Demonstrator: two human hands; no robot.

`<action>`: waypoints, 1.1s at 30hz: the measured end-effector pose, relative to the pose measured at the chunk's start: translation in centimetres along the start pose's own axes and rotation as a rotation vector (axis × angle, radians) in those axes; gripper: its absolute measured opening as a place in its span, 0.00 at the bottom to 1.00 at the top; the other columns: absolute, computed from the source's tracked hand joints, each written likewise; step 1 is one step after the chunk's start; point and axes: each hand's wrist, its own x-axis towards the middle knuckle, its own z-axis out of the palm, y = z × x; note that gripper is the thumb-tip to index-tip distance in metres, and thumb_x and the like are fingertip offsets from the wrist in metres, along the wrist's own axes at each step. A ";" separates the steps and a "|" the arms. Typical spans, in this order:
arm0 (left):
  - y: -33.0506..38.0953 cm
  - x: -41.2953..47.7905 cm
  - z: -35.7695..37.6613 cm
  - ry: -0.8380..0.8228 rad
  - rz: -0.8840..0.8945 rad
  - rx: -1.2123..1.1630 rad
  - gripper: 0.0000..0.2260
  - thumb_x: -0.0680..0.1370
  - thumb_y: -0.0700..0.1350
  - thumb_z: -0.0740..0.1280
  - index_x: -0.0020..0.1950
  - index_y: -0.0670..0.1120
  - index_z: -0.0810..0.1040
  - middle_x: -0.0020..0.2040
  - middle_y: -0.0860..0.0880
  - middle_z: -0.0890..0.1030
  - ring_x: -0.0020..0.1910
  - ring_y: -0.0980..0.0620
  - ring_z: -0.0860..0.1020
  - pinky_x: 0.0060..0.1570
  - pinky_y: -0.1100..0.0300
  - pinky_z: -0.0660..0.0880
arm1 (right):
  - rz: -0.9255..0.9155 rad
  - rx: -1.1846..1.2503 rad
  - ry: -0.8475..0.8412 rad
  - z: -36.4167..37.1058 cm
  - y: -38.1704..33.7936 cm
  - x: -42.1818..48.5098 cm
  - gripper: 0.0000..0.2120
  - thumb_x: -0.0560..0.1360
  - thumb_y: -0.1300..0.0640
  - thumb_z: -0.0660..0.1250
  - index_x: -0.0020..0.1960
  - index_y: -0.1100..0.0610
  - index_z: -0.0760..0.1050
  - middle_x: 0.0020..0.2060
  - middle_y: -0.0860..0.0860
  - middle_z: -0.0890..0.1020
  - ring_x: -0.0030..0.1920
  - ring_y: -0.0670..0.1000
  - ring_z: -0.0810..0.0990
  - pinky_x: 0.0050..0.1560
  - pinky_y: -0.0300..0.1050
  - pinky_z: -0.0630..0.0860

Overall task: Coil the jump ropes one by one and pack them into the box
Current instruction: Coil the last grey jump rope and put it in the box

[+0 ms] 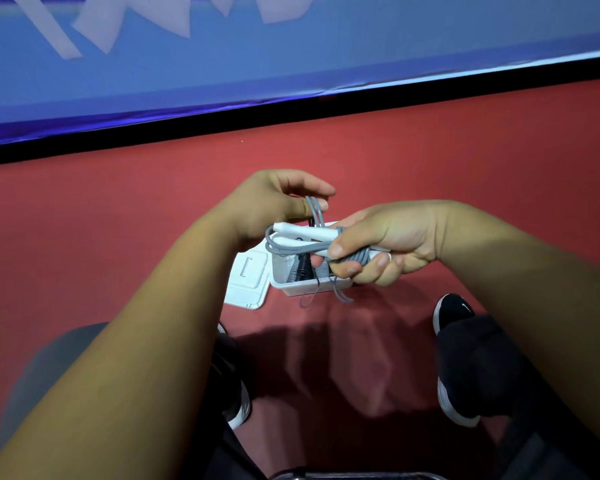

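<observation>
A grey jump rope with white handles is bundled in the air just above a white box on the red floor. My right hand grips the bundle of handles and coiled cord. My left hand pinches a loop of the grey cord that rises from the bundle. A few cord loops hang down over the box's near wall. Inside the box lie dark and grey coiled ropes, partly hidden by the bundle.
The box's white lid lies flat on the floor to its left. My two black shoes stand below the box. A blue banner with a black base strip runs along the far edge of the floor.
</observation>
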 end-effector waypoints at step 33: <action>-1.3 0.3 1.6 0.113 -0.200 0.481 0.09 0.82 0.39 0.64 0.49 0.36 0.81 0.36 0.37 0.82 0.31 0.39 0.83 0.36 0.40 0.84 | -0.216 0.060 0.782 -1.1 -0.1 3.0 0.28 0.79 0.29 0.64 0.56 0.55 0.76 0.37 0.49 0.77 0.28 0.45 0.65 0.25 0.34 0.55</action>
